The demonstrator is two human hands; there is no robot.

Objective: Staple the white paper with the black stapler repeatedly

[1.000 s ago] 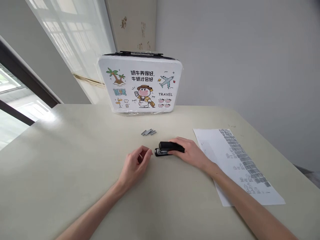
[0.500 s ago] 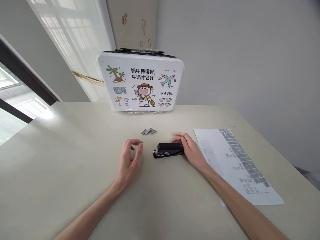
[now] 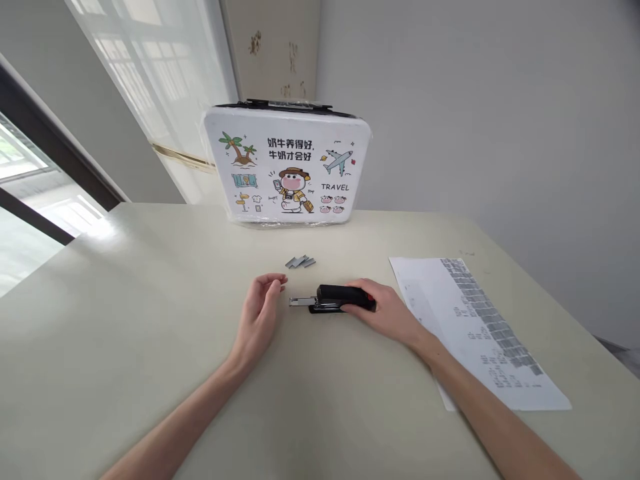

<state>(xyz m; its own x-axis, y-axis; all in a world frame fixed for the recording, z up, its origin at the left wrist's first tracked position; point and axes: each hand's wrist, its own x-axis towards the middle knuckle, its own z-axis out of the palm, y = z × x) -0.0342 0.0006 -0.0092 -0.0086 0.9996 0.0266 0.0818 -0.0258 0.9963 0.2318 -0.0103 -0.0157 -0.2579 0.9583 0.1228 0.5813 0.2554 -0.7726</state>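
A black stapler (image 3: 337,293) lies on the table with its metal staple tray (image 3: 301,302) sticking out at the left end. My right hand (image 3: 383,308) grips the stapler's right end, thumb in front and fingers behind. To the left of the tray, my left hand (image 3: 260,310) rests on the table, fingers curled and thumb near the fingertips, touching neither tray nor stapler; no object shows in it. Just behind the stapler lie several short grey staple strips (image 3: 301,262), overlapping one another.
A white case (image 3: 290,167) with cartoon prints, wrapped in clear plastic, stands upright at the back of the pale table (image 3: 125,300). On the right, a printed paper sheet (image 3: 430,293) lies partly under my right forearm.
The staple tray has slid out of the stapler's left end. My right hand has closed round the stapler, its thumb now on the near side. The left hand's fingers have shifted slightly.
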